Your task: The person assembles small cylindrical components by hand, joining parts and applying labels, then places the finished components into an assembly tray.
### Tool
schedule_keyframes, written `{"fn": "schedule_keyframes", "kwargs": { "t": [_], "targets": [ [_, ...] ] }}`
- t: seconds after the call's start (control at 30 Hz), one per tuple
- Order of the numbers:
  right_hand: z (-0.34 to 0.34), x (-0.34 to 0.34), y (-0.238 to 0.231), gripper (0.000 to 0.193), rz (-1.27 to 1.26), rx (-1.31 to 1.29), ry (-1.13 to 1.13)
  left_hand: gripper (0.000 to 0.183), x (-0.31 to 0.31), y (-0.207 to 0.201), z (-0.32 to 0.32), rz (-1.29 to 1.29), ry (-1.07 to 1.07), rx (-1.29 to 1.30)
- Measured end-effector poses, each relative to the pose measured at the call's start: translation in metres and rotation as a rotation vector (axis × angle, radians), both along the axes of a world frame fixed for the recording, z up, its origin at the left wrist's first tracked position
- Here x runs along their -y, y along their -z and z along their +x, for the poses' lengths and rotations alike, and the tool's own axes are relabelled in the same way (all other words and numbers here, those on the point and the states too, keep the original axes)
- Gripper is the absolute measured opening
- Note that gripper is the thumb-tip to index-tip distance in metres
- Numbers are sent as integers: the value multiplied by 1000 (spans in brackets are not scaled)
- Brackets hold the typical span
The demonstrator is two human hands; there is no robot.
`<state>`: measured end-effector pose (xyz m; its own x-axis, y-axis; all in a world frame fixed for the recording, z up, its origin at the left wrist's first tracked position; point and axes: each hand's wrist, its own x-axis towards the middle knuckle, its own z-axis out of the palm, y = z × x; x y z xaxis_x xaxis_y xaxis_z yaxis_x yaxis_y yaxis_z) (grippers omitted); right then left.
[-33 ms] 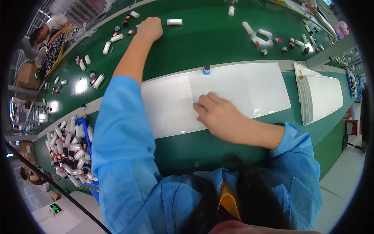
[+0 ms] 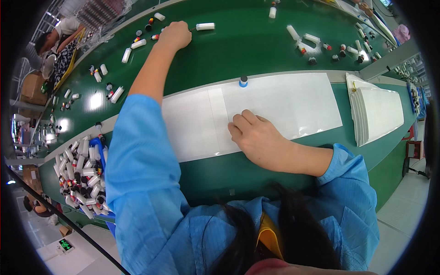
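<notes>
My left hand (image 2: 176, 36) reaches far over the green surface with its fingers curled closed. From its right side a white tube (image 2: 205, 26) sticks out, seemingly gripped by its narrow end, though the fingertips are hidden. Bent fingers of my right hand (image 2: 261, 140) press together over the white sheets (image 2: 279, 98) laid flat before me. Whatever may be in those fingers is too small or hidden to name. A small bottle with a dark cap and blue base (image 2: 243, 82) stands upright at the far edge of the sheets.
At left, a blue bin (image 2: 106, 153) borders a heap of white tubes (image 2: 82, 176). Loose tubes with red and black ends (image 2: 311, 39) lie scattered across the green belt (image 2: 243, 50). A stack of white sheets (image 2: 378, 112) lies at right beside a metal post (image 2: 389, 59).
Loose pieces on the green belt have shifted slightly right, while the tube by my left hand stays put. My left sleeve has moved slightly left and down. My right hand looks sharper.
</notes>
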<state>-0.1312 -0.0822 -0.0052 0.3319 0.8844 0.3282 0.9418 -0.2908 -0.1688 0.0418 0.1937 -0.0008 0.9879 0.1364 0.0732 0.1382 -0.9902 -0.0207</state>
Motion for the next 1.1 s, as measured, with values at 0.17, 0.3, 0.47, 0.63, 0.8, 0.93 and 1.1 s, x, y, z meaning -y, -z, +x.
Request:
{"fn": "schedule_keyframes", "kwargs": {
  "t": [0.17,0.3,0.47,0.63,0.8,0.93,1.1],
  "targets": [
    [20,-7,-15,12,-260,-216,19,29,17,-17,-76,-1402,-118,-145],
    [44,-19,-31,14,-494,-556,29,23,32,-3,-111,-2097,176,-167],
    [36,0,-11,11,-172,-830,125,26,59,-10,-143,-2034,208,-93],
    [10,34,5,14,407,-1114,303,29,70,-5,-148,-2129,320,-8],
    [39,26,-38,12,906,-1358,307,28,75,-3,-148,-2194,350,-34],
    [55,-22,-32,13,1183,-1575,159,29,90,-7,-153,-2139,403,52],
    [47,-45,-21,14,1124,-1601,5,42,104,-16,-160,-2025,410,104]
  ]
}}
